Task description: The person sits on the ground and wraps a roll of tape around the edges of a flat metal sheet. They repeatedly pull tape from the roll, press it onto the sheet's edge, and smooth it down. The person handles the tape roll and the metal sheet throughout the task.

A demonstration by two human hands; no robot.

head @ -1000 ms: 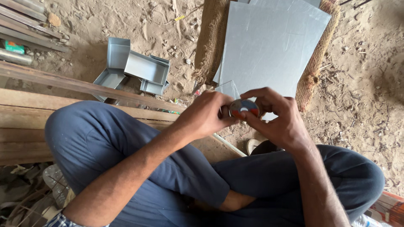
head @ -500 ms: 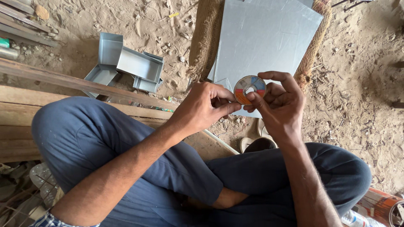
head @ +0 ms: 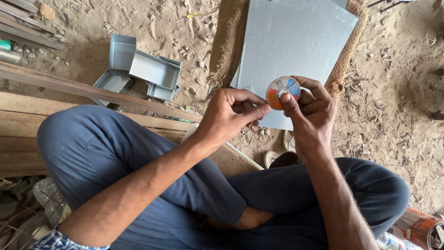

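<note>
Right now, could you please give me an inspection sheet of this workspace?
Surface: sandy ground, loose stones.
Job's things: small round spool with a coloured label, held in front of the flat grey metal sheet.
Clutter: bent grey sheet-metal channels, wooden planks, plastic bottle.
Hands: right hand grips the spool; left hand pinches at its edge.
Cables: nothing seen.
Surroundings: burlap under the sheet.

Single view, worn on head, aimed steeply down. Near field filled by crossed legs (head: 185, 194) and both forearms; hands seen close, at frame centre. Sandy ground (head: 397, 92) and metal sheet (head: 291, 41) seen far, wooden planks (head: 27, 120) at left. No second view.
</note>
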